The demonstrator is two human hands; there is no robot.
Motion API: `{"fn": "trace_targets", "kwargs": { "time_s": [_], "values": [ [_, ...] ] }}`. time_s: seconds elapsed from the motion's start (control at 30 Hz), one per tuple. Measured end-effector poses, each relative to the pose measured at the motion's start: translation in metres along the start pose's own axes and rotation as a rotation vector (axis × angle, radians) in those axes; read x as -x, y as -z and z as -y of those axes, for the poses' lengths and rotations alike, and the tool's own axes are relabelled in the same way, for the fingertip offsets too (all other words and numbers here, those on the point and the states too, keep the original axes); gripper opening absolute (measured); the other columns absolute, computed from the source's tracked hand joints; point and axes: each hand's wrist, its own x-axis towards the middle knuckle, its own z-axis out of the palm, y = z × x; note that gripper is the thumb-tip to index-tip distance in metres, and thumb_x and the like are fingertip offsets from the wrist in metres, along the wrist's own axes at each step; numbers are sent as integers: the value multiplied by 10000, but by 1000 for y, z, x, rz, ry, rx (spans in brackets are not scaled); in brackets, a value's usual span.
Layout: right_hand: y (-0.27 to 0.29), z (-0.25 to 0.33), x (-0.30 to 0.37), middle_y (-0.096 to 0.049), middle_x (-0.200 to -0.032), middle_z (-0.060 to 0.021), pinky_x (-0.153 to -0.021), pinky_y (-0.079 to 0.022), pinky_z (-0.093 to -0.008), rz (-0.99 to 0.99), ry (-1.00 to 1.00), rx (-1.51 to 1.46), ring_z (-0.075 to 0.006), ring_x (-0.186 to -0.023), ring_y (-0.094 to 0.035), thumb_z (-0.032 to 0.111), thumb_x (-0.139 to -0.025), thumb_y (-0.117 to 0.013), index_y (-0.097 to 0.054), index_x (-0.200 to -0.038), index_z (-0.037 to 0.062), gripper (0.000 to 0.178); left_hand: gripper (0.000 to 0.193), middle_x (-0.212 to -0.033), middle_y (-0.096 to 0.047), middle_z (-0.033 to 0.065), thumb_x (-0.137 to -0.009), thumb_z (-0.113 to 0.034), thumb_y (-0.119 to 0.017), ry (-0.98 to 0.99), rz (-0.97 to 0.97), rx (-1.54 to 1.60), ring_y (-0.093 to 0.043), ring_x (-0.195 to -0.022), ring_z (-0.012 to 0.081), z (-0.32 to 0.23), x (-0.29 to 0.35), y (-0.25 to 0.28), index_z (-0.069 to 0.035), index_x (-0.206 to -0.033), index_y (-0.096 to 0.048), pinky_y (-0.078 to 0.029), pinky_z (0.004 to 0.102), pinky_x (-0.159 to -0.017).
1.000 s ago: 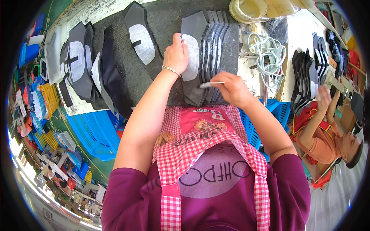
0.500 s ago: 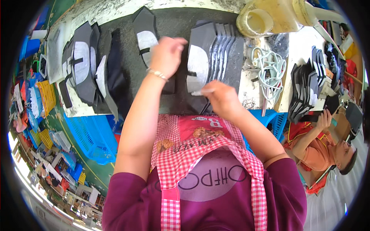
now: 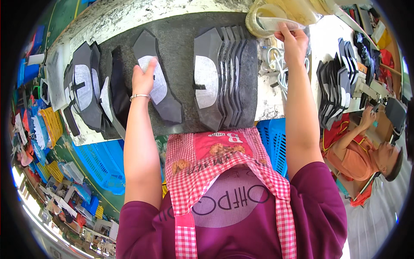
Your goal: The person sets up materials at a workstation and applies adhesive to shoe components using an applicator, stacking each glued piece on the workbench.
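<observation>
A dark grey shaped panel (image 3: 167,96) with a whitish patch lies on the black work mat (image 3: 183,43). My left hand (image 3: 143,81) is at its left edge, the fingers closed on it; a small black tab shows by the fingers. At the far right of the mat, my right hand (image 3: 295,43) pinches a pale, translucent flat strip (image 3: 280,24). The strip reaches over the mouth of a yellowish, stained pot (image 3: 257,31). Between my hands, several similar panels (image 3: 207,80) overlap in a fanned row.
More dark panels (image 3: 84,82) overlap at the left. A pale coiled cord (image 3: 276,58) lies beside the mat. Blue plastic baskets (image 3: 101,166) stand below the table edge. At the right, another person (image 3: 358,151) sits near another fanned row of panels (image 3: 334,88).
My right hand has moved away from the fanned row, up and right to the pot. My left hand has shifted left and down, and the single panel now lies nearer to me, more fully in sight.
</observation>
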Motion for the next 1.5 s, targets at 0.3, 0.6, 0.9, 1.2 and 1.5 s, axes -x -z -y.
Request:
{"fn": "trace_targets", "kwargs": {
  "time_s": [0.3,0.6,0.9,1.2,1.5],
  "values": [
    [13,-9,34,-618,-762,-127,-594,-539,-254,85,-324,-620,-185,-648,-621,20,-858,-632,-550,-842,-60,116,229,-917,-622,36,-954,-167,-495,-371,330,444,-576,-845,140,-19,63,7,-6,-1116,-510,-469,312,-761],
    [-51,-4,97,-662,-814,-71,-590,-509,-242,533,-149,-82,-129,-669,-625,164,-864,-664,-632,-923,-16,193,215,-752,-618,247,-944,-236,-457,-412,148,-90,-613,-751,445,-46,72,-79,-89,-1100,-475,-452,526,-654],
    [-73,7,87,-642,-852,-145,-645,-508,-356,380,700,424,-329,-735,-627,39,-808,-634,-643,-856,23,51,219,-785,-620,268,-950,-232,-425,-357,130,-183,-600,-770,473,-52,76,-82,-71,-1095,-459,-448,558,-683],
    [-12,-5,186,-650,-811,-110,-672,-524,-376,952,573,301,-303,-739,-637,-15,-795,-580,-652,-831,65,114,221,-768,-616,276,-946,-236,-421,-414,76,-181,-593,-752,482,-41,75,-87,-69,-1087,-455,-442,568,-672],
    [-43,27,165,-644,-782,-155,-646,-507,-373,815,357,243,-340,-710,-631,57,-821,-594,-647,-864,31,73,175,-927,-620,205,-909,-202,-460,-475,367,131,-619,-792,334,-8,29,-85,-57,-992,-510,-488,443,-609]
  ]
}}
